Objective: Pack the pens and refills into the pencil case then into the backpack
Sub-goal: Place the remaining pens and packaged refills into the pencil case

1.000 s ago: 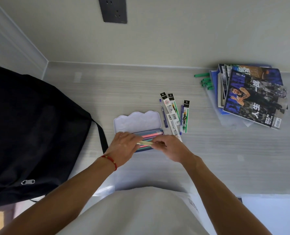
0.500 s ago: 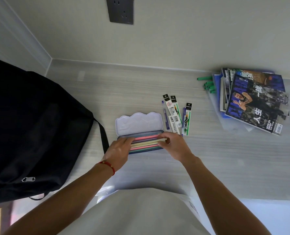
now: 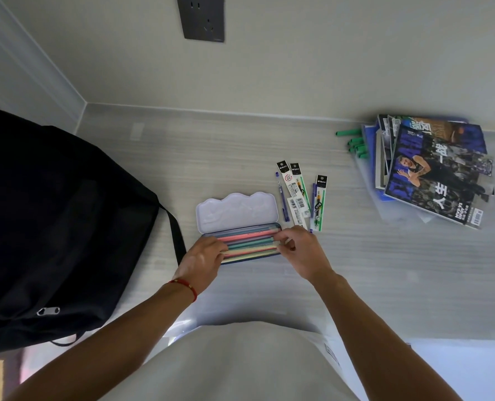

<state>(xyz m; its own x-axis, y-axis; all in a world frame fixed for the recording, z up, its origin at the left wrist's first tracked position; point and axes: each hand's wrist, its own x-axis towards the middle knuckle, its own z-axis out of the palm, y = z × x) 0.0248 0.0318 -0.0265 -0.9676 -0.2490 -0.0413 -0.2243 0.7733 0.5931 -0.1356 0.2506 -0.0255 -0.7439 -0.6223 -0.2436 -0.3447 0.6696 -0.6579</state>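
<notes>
While the left hand rests curled fingertips on the pens' near ends, steadying them, the pastel pens lie side by side in the open pencil case. Opposite, the right hand pinches one pen's tip; best to press it flat. Beyond that grip wait the refills, unpacked.

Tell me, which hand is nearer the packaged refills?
Right. The right hand sits just below the flat packaged refills; the left hand is across the open case.
</notes>
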